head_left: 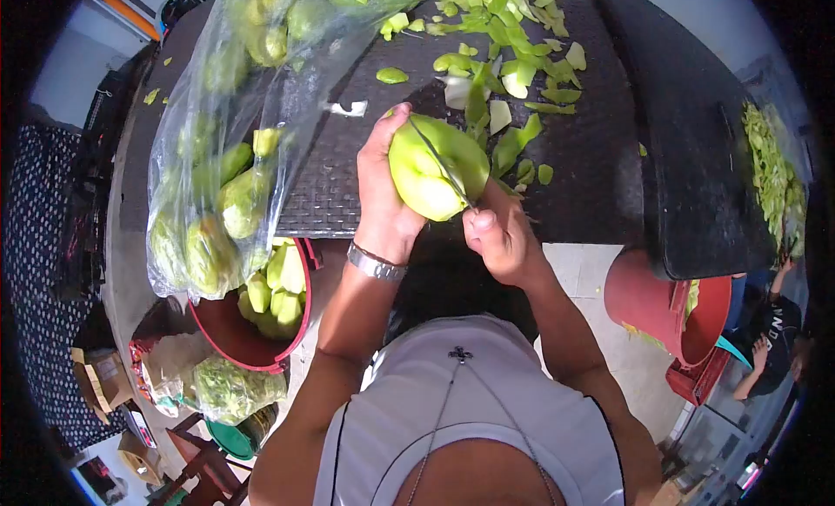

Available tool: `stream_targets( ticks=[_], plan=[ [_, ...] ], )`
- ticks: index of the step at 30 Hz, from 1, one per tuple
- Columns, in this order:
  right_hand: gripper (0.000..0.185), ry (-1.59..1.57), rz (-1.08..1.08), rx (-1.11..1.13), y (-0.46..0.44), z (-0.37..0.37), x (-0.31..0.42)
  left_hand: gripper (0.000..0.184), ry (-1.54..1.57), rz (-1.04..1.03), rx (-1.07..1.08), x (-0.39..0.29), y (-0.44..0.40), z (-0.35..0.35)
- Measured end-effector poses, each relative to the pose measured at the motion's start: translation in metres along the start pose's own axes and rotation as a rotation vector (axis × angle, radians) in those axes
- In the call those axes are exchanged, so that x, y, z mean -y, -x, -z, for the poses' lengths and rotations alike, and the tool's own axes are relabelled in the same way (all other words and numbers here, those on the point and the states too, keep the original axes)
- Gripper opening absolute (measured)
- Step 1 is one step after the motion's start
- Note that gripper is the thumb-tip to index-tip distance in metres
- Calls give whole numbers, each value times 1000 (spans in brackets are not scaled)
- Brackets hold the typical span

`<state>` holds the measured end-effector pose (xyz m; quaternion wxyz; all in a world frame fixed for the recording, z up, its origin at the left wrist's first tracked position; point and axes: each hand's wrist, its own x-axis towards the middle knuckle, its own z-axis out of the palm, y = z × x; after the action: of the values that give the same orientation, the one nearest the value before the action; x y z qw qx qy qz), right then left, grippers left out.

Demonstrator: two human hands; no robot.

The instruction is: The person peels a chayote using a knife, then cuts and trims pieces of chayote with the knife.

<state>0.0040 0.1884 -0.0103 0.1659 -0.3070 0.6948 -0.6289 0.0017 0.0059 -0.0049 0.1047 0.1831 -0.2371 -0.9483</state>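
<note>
My left hand [383, 184] is closed around a pale green chayote [422, 171], holding it up over the front edge of the dark woven table [348, 206]. Across the chayote's upper face lies the thin dark blade of a knife [439, 158]. My right hand [504, 236] grips the knife at its near end, with the thumb by the chayote's lower right side. The handle is hidden in my fingers. Green peelings [513, 145] are scattered on the table just beyond both hands.
A clear plastic bag of whole green chayotes [239, 201] hangs over the table's left edge. Below it, a red bucket [209, 319] holds peeled pieces. Another red bucket [644, 297] lies at right, under a black board or chair back [696, 158]. Another person [774, 332] is at far right.
</note>
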Motion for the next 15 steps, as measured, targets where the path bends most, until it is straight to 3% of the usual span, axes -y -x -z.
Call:
stream_targets(
  ticks=[11,15],
  plan=[
    [49,-97,-145,71,-3,0,17,31,-52,-108,-15,-2,2,4],
    [47,-122,-165,78,-8,0,21,36,-88,-282,-49,-2,2,-1]
  ],
)
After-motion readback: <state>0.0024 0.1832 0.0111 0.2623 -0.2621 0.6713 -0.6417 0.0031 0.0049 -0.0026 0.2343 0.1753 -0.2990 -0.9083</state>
